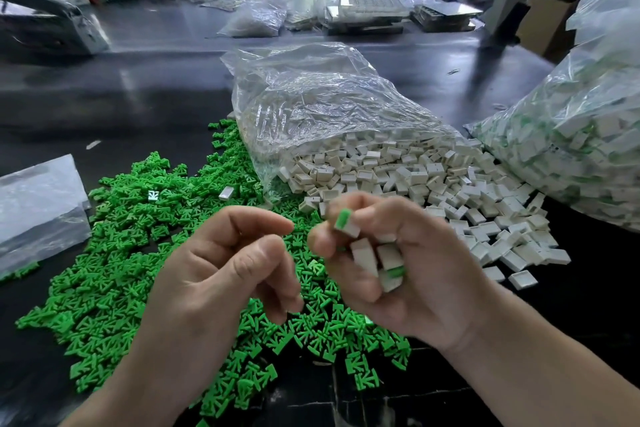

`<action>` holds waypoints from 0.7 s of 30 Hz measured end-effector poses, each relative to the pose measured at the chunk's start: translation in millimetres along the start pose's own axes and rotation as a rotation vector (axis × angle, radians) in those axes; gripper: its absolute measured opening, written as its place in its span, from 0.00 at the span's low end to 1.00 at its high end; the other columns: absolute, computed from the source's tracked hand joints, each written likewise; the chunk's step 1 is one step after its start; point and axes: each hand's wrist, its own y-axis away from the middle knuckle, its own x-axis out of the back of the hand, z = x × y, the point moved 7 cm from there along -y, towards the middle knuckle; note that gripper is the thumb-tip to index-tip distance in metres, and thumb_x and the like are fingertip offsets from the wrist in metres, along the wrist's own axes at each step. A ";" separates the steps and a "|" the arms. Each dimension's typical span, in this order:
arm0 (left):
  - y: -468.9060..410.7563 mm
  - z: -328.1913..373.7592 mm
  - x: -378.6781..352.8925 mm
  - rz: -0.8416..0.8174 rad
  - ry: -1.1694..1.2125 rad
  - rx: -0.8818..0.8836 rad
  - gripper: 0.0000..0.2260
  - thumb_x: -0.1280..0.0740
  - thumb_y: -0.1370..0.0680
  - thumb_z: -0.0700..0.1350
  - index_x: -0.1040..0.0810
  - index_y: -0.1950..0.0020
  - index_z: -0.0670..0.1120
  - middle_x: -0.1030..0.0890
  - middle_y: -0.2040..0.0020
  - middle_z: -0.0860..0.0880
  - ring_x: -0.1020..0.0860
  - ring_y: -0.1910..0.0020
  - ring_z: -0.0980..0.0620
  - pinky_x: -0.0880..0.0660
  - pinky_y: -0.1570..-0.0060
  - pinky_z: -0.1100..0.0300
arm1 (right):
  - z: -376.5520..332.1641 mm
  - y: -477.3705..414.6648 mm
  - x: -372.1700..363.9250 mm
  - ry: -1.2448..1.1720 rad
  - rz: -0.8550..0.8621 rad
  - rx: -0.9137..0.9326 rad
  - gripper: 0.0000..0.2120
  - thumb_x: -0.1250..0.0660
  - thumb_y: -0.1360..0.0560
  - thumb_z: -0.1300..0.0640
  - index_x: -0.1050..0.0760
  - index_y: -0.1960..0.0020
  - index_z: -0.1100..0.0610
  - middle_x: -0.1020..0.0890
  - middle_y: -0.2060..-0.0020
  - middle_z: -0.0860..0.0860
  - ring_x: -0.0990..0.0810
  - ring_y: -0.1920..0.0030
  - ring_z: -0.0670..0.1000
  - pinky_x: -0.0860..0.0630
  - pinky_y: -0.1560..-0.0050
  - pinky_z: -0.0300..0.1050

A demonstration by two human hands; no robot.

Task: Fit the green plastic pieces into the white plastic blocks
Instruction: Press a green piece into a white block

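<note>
Over the green pieces (114, 253), our right hand (415, 270) grips several white blocks (362, 253), one showing green. Our left hand (214, 263) curls there too, holding nothing.

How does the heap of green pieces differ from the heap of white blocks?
The green pieces are flat, branched shapes lying loose; the white blocks are boxy and spill from a clear bag. Green lies left, white right. Both are small plastic parts in large heaps.

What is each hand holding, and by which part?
Right hand pinches a white block, green piece in its end, by its sides; more white blocks sit in its palm. Left hand holds nothing visible.
</note>
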 end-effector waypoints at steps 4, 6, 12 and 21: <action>0.1 3.5 7.5 0.073 -0.204 -0.025 0.05 0.31 0.26 0.49 0.19 0.51 0.50 0.19 0.66 0.42 0.20 0.70 0.45 0.24 0.73 0.59 | -21.6 1.1 7.7 -0.210 -0.047 0.120 0.10 0.27 0.28 0.60 0.23 0.49 0.64 0.20 0.55 0.61 0.18 0.69 0.51 0.24 0.78 0.38; 1.0 2.9 5.9 0.083 -0.350 -0.037 0.04 0.33 0.24 0.48 0.20 0.52 0.54 0.18 0.66 0.44 0.19 0.69 0.48 0.23 0.72 0.60 | -26.5 2.7 19.3 -0.178 0.035 0.135 0.10 0.25 0.29 0.59 0.22 0.50 0.61 0.19 0.57 0.58 0.19 0.69 0.49 0.25 0.79 0.37; 5.3 7.1 -1.8 0.056 -1.160 -0.245 0.11 0.36 0.24 0.60 0.22 0.46 0.58 0.22 0.60 0.63 0.23 0.66 0.63 0.31 0.72 0.74 | -67.8 29.9 67.7 0.619 0.670 0.202 0.05 0.30 0.24 0.60 0.16 0.53 0.51 0.20 0.68 0.49 0.25 0.75 0.47 0.33 0.82 0.36; 2.6 -14.4 -8.9 -0.094 -1.642 -0.210 0.25 0.42 0.28 0.65 0.16 0.45 0.51 0.23 0.63 0.56 0.27 0.67 0.56 0.25 0.66 0.56 | -45.9 1.0 54.0 2.220 0.711 -0.349 0.16 0.41 0.18 0.45 0.29 0.32 0.43 0.19 0.54 0.50 0.24 0.57 0.56 0.36 0.71 0.41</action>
